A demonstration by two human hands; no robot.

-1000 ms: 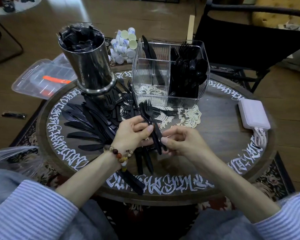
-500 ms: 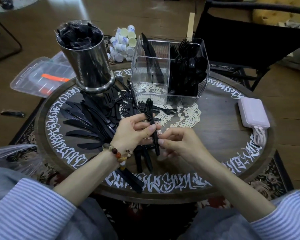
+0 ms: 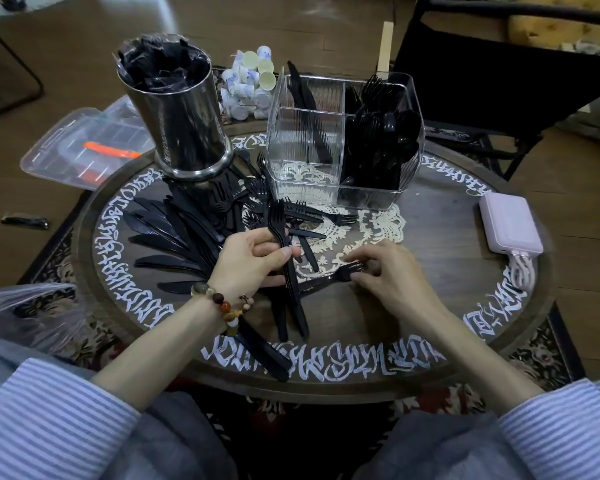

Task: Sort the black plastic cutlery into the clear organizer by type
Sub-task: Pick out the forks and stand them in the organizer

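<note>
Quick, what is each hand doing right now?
Left hand: holding a stack of forks.
Right hand: pinching a single fork lying on the table.

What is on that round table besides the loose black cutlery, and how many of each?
Steel canister: 1
Clear organizer: 1
Pink power bank: 1
Lace doily: 1
Total: 4

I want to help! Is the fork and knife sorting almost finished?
Not yet. The clear organizer already holds forks and spoons on its right side and a few knives at the back. The left hand holds a stack of forks; the right hand picks another fork. Many knives still lie loose on the table.
</note>
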